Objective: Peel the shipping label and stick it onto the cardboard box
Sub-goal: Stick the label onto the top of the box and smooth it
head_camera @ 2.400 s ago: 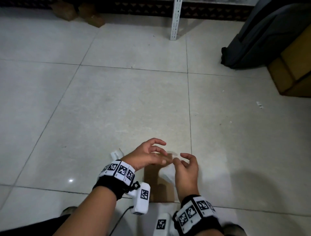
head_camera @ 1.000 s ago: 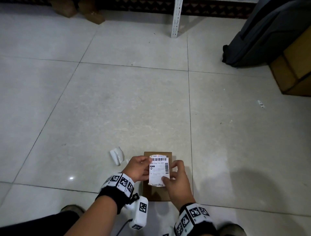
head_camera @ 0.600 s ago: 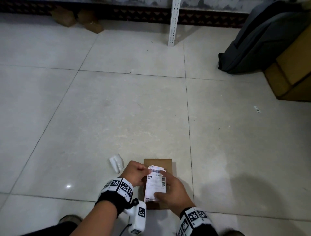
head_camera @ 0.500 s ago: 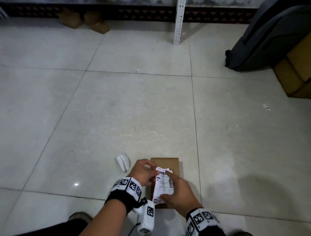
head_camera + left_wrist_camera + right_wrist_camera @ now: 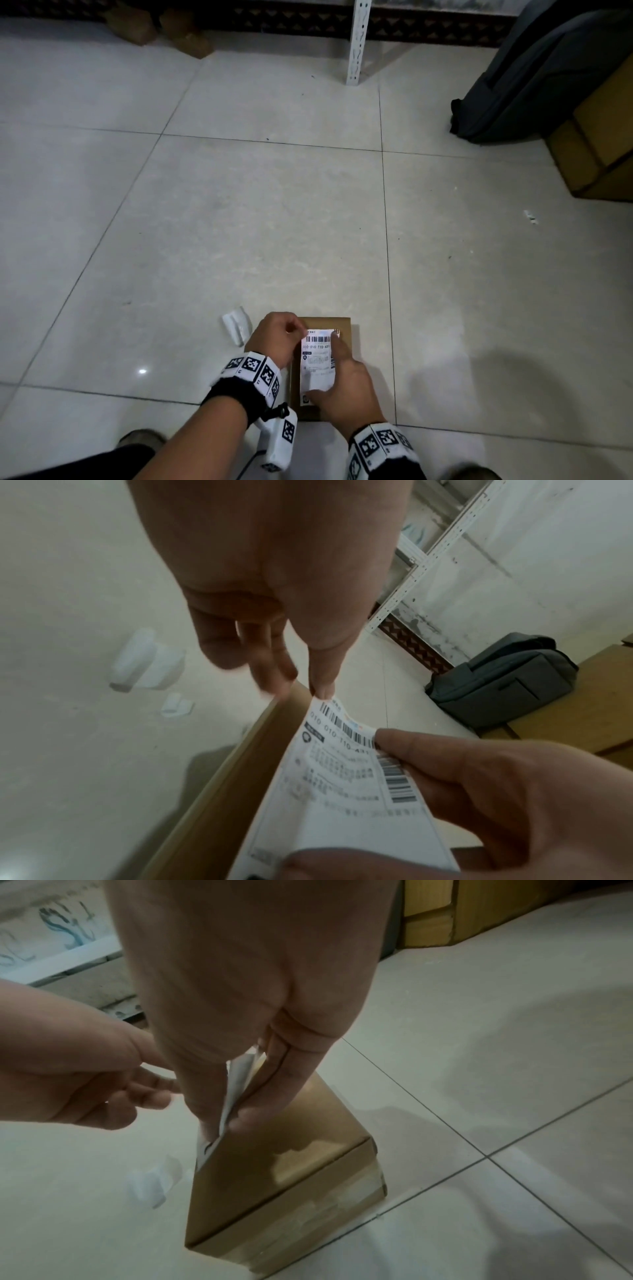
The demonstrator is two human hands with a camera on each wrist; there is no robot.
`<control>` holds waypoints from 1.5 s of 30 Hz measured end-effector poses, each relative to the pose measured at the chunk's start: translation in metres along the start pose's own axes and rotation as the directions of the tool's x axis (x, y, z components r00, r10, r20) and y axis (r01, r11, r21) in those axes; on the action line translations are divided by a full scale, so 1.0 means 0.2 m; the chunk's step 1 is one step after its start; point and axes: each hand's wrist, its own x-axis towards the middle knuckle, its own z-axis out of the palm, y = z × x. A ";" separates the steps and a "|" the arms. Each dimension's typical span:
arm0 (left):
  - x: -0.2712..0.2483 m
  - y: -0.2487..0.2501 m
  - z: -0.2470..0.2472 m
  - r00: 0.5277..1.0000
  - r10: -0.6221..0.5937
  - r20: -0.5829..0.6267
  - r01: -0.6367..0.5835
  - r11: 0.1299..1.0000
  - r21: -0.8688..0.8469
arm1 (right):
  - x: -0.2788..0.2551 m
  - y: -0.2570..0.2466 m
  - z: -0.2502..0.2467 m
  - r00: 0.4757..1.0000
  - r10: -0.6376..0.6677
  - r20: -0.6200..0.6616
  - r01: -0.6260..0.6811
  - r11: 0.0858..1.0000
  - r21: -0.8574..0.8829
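I'm seeing the shipping label (image 5: 317, 363) sitting print-side up over the top face of the cardboard box (image 5: 344, 329), which is resting on the tiled floor (image 5: 239, 222) right in front of the person. Half a second back the label was tilted and curling above the box; now it's lying roughly square to it, barcode end at the far side. From the right wrist view its edge is still lifting off the box top, so I'm not calling it fully stuck.

Left hand (image 5: 275, 337) is pinching the label's far-left corner between thumb and fingertip. Right hand (image 5: 346, 387) is gripping the right side of the label, thumb on the near end, index finger reaching up the right edge and other fingers underneath it. 2.4 s ago both hands were working something small together, with no printed face showing.

Crumpled white backing paper (image 5: 236, 325) is lying on the floor just left of the box, same spot as earlier. Farther out: a grey backpack (image 5: 534, 78) leaning against bigger cartons (image 5: 599, 147) at far right, and a white shelf post (image 5: 356, 41) at the wall.
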 end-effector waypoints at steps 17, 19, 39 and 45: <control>0.08 -0.07 0.05 0.988 0.114 -0.103 -0.105 0.990 0.092 | 0.04 0.07 0.05 0.999 0.040 -0.016 -0.040 0.999 -0.013; 0.09 -0.08 0.05 0.988 0.112 -0.103 -0.103 0.991 0.088 | 0.05 0.08 0.06 0.999 0.037 -0.007 -0.037 0.999 -0.027; 0.07 -0.07 0.08 0.990 0.017 -0.137 0.000 0.992 0.126 | 0.06 0.12 0.07 0.999 -0.011 0.040 0.016 0.992 -0.128; 0.08 -0.04 0.06 0.990 -0.011 -0.138 0.034 0.985 0.169 | 0.03 0.11 0.06 0.999 0.012 0.045 0.000 0.966 -0.257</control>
